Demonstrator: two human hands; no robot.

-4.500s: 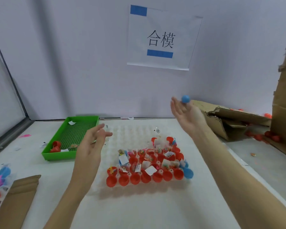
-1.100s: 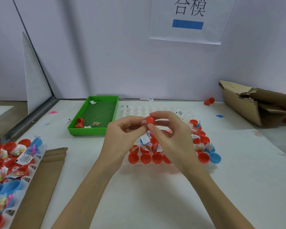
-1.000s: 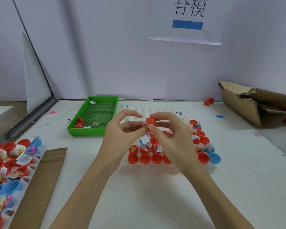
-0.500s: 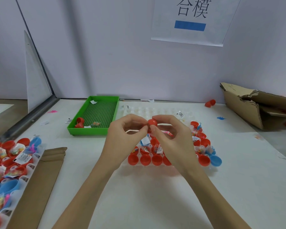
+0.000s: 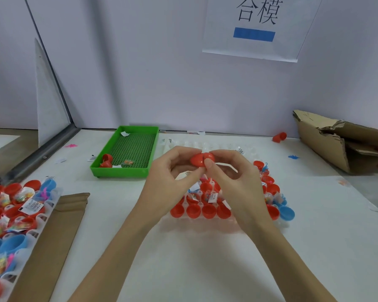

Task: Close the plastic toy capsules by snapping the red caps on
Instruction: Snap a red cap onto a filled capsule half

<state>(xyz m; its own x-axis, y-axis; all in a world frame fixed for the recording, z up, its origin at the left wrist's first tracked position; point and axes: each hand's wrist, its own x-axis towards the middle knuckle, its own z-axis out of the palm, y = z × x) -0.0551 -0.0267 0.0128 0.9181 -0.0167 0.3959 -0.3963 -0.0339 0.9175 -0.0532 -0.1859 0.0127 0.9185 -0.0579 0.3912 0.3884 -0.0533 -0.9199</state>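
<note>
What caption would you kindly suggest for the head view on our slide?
Both hands, left and right, pinch a red capsule above the capsule tray.

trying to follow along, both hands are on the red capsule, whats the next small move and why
Probably squeeze the halves together until they snap: the left hand and right hand each pinch one half of the red capsule, and a seam shows between them.

Sign (image 5: 258, 29): I'm reading 合模 in black on white paper on the wall, above a blue bar.
Tags (image 5: 32, 206): I'm seeing print on the packets' tags, too small to read.
</note>
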